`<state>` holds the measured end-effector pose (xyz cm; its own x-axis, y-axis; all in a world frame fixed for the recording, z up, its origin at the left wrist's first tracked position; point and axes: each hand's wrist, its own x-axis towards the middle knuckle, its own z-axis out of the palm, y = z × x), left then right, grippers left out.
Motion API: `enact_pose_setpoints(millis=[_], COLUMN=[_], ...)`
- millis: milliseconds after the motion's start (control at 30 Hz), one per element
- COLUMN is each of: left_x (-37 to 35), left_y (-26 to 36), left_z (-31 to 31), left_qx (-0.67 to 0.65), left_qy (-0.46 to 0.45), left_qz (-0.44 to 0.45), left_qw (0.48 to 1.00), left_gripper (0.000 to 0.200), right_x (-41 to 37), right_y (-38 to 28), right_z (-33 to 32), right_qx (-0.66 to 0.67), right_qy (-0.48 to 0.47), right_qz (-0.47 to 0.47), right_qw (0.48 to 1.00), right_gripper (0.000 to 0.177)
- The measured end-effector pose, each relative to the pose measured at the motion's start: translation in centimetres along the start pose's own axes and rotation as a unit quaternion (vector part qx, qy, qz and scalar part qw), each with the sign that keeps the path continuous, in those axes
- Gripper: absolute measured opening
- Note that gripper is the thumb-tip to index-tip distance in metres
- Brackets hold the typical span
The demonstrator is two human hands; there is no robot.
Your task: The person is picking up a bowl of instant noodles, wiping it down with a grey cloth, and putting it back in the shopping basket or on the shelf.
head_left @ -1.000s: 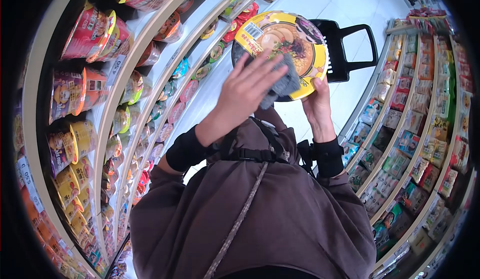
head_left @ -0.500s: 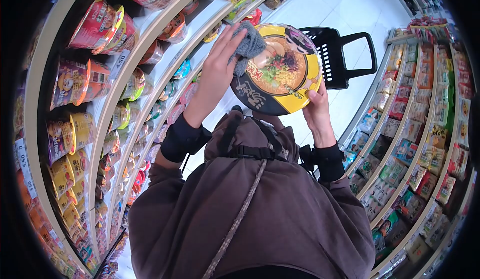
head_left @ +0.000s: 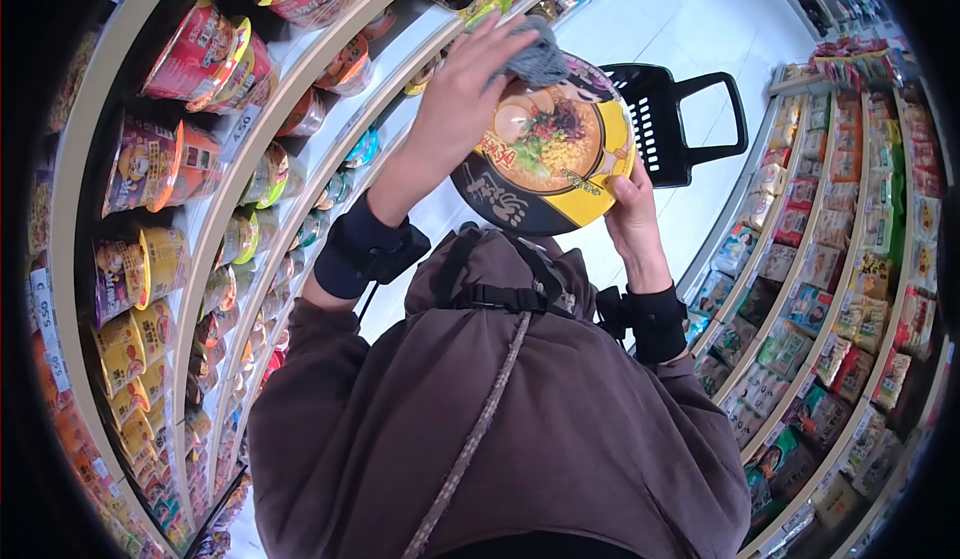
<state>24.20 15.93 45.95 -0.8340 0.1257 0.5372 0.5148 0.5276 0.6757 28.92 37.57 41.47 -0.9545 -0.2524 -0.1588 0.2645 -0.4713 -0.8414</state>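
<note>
A round instant noodle bowl [head_left: 555, 154] with a yellow and black lid, printed with a picture of noodle soup, is held up in front of my chest. My right hand [head_left: 634, 221] grips its right edge, thumb on top of the lid and the other fingers mostly hidden beneath. My left hand [head_left: 452, 109] is closed on a grey cloth [head_left: 540, 56], which lies against the far upper edge of the lid. Part of the lid's upper left is covered by the cloth and fingers.
Shelves of cup and bowl noodles [head_left: 130, 259] curve along my left, with price tags [head_left: 240, 131] on their edges. A black shopping basket [head_left: 665, 124] with its handle up stands on the white tiled floor beyond the bowl. Shelves of bagged goods [head_left: 830, 259] line the right.
My left hand has slid the cloth up and to the right across the lid, from its upper left to its far edge. The bowl has shifted slightly left and turned a little.
</note>
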Motion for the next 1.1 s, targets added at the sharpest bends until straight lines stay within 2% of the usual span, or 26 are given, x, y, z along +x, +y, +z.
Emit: enact_pose_setpoints(millis=[67,133,233,400,533,667,733,900,1000,1067,1100], left_x=[0.3,0.0,-0.3,-1.2,-2.5,-4.1,-4.8,-5.4,-4.4,-3.9,-3.8], left_y=[0.5,1.0,2.3,3.7,4.2,4.8,5.0,5.3,4.8,4.2,3.6], left_z=[0.6,1.7,2.8,3.4,2.7,2.2,2.0,1.4,1.5,1.4,1.6], left_qx=[0.014,-0.004,0.016,-0.021,-0.037,-0.054,-0.031,-0.019,0.050,0.165,0.165], left_qy=[-0.041,-0.064,-0.097,-0.103,-0.136,-0.164,-0.193,-0.182,-0.144,-0.110,-0.093], left_qz=[0.046,0.038,0.110,0.095,0.080,0.066,0.087,0.090,0.079,0.067,0.056], left_qw=[0.998,0.997,0.989,0.990,0.987,0.983,0.977,0.979,0.985,0.978,0.980], left_gripper=[0.042,0.046,0.040,0.035,0.041,0.043,0.043,0.048,0.053,0.054,0.056], right_x=[0.1,0.4,0.6,0.9,0.9,1.4,1.1,1.1,0.9,0.5,0.4], right_y=[-0.5,-0.3,-0.4,-0.8,-1.8,-1.3,-2.0,-2.0,-1.9,-1.6,-1.4], right_z=[0.5,0.7,0.9,0.8,0.8,-0.4,-0.2,0.0,0.8,0.9,0.9], right_qx=[-0.043,-0.049,-0.050,-0.021,-0.070,-0.029,-0.020,-0.039,-0.084,-0.092,-0.090], right_qy=[-0.003,0.007,0.019,0.022,0.041,0.043,0.031,0.025,-0.001,0.005,0.000], right_qz=[-0.025,-0.021,-0.014,-0.025,-0.029,-0.077,-0.058,-0.071,-0.096,-0.082,-0.076], right_qw=[0.999,0.999,0.998,0.999,0.996,0.996,0.998,0.996,0.992,0.992,0.993], right_gripper=[0.057,0.056,0.053,0.054,0.068,0.060,0.059,0.060,0.065,0.067,0.067])
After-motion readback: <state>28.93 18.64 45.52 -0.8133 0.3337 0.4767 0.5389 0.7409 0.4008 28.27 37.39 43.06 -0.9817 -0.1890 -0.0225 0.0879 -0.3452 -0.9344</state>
